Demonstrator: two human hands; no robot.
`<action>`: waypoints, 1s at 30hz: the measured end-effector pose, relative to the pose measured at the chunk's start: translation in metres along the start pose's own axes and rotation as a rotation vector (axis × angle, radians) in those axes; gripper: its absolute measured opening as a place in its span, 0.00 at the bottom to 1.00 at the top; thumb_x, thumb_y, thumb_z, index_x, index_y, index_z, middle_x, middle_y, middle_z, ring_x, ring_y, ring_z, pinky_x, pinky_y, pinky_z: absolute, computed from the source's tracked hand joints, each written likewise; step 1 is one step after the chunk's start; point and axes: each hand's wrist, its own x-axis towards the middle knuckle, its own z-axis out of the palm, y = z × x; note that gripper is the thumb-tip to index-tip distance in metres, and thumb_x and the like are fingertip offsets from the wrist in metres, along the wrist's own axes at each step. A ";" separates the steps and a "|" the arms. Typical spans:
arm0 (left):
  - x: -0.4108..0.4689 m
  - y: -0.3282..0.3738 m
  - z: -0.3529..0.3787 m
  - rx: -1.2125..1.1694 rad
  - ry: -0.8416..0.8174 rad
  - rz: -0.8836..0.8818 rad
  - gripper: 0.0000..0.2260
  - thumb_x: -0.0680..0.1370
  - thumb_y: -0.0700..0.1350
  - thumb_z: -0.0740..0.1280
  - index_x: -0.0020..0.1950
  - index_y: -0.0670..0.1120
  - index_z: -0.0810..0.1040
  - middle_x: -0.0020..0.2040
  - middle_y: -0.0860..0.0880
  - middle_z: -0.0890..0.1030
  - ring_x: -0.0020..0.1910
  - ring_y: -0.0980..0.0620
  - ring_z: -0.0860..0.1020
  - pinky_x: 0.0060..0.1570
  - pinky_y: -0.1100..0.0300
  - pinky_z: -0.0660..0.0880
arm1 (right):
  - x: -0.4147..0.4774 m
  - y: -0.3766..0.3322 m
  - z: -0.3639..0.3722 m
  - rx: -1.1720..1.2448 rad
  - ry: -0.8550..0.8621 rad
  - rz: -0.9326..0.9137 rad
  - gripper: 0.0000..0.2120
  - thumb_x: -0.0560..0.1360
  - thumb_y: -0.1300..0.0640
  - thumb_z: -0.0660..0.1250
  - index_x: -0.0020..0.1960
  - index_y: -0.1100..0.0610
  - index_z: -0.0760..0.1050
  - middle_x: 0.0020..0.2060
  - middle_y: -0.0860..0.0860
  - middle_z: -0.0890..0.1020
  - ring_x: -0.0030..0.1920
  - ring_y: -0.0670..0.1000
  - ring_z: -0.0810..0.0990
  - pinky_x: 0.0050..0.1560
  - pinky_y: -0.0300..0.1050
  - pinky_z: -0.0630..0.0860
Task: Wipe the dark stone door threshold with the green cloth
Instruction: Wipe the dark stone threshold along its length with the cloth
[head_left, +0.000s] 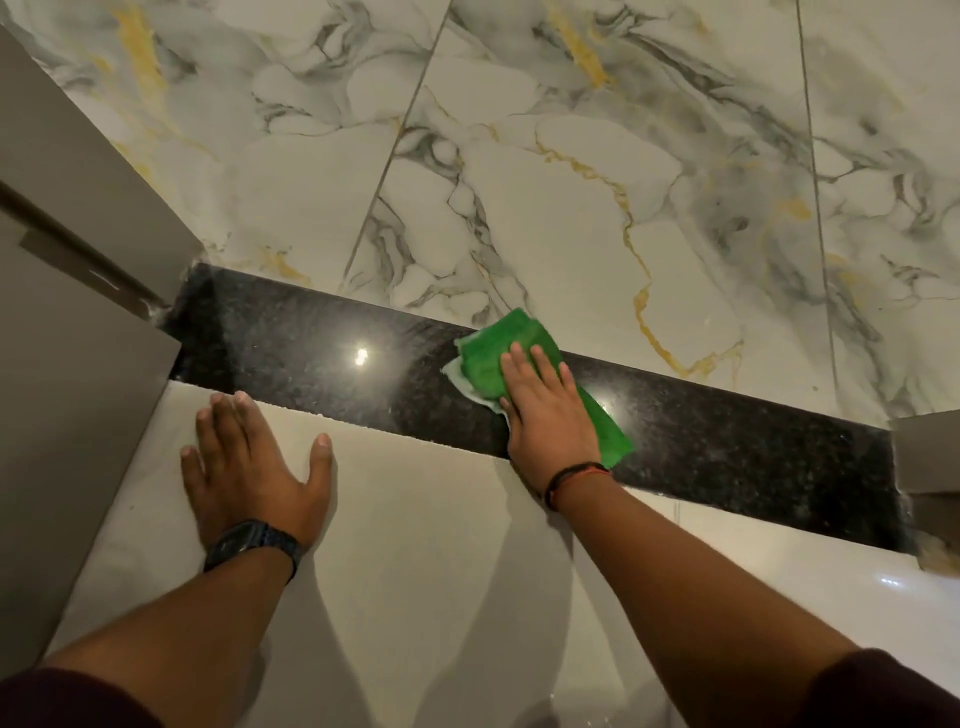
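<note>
Threshold: the dark stone door threshold (311, 353) runs as a strip across my view, between the marbled floor tiles (571, 182) beyond and the plain pale tile (441, 545) nearer me.

Cloth: the green cloth (488, 358) lies folded on the strip, a little right of its middle, with a paler layer showing at its left edge.

Right grip: my right hand (550, 415) lies flat on the cloth, fingers spread and pressing down, not curled around it.

Left grip: my left hand (254, 467) is open and empty, palm flat on the pale tile just beside the strip's near edge, bracing me.

Risk, cloth slip: since the palm only presses, I judge a fast stroke could leave the cloth behind or bunch its folds.

Risk, missed ends: whitish residue sits at the left corner by the door frame (93, 291) and along the right end; a flat hand may skate past those corners.

Risk, brace: the tile looks glossy, so a sliding left palm could tip my weight forward.

Risk, smear: I judge a soiled cloth face would streak the polished stone.
</note>
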 end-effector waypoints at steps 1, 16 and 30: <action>0.000 0.000 0.000 0.002 -0.003 -0.001 0.40 0.72 0.65 0.50 0.77 0.42 0.46 0.78 0.40 0.51 0.76 0.43 0.48 0.73 0.44 0.47 | 0.008 -0.008 0.003 -0.009 0.014 0.035 0.24 0.80 0.58 0.55 0.74 0.57 0.54 0.75 0.53 0.57 0.75 0.54 0.50 0.73 0.51 0.42; 0.007 -0.005 -0.002 -0.015 -0.007 -0.021 0.41 0.72 0.64 0.54 0.77 0.42 0.48 0.78 0.41 0.53 0.76 0.43 0.50 0.72 0.42 0.50 | 0.017 -0.062 0.021 0.025 -0.132 -0.522 0.29 0.75 0.63 0.63 0.73 0.57 0.58 0.73 0.53 0.64 0.73 0.53 0.58 0.73 0.53 0.49; 0.010 -0.004 -0.003 0.007 -0.037 -0.051 0.43 0.70 0.66 0.53 0.77 0.43 0.46 0.79 0.42 0.51 0.77 0.44 0.48 0.73 0.42 0.48 | 0.091 -0.128 0.034 -0.053 -0.021 -0.075 0.30 0.77 0.64 0.53 0.75 0.59 0.45 0.76 0.54 0.49 0.75 0.55 0.44 0.74 0.55 0.41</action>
